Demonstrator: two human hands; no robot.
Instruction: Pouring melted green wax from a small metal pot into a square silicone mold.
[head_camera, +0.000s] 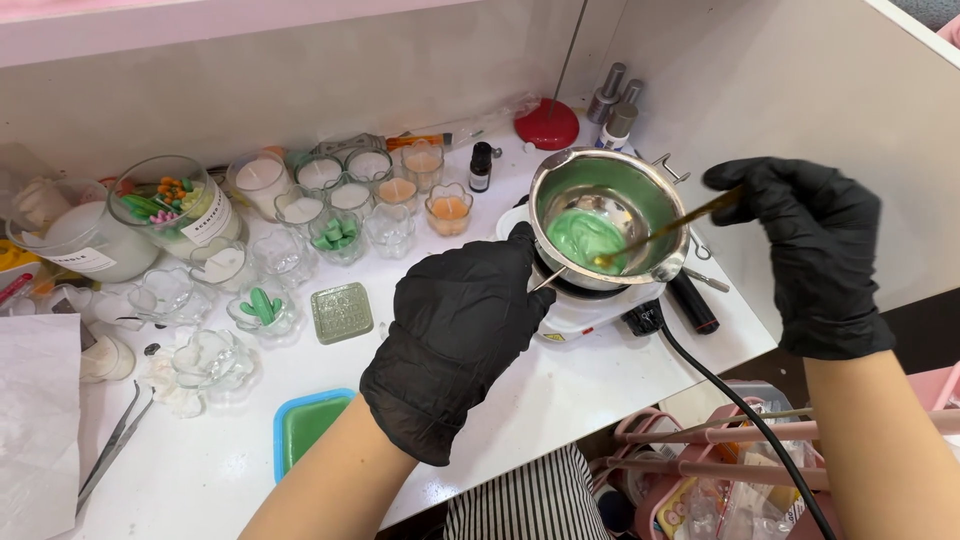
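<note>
A steel melting pot (650, 190) holding pale green wax (585, 238) stands on a small white hot plate (590, 310) at the right of the white table. My right hand (815, 250), in a black glove, grips a thin stirring stick (665, 230) whose tip dips into the wax. My left hand (460, 320), also gloved in black, rests at the pot's left rim and seems to hold its handle, which the hand hides.
Several small glass cups (390, 228) with white, orange and green fillings crowd the left half of the table. A blue mould with green wax (305, 425) sits near the front edge, tweezers (115, 440) lie at left, and the hot plate's black cable (740, 410) runs off right.
</note>
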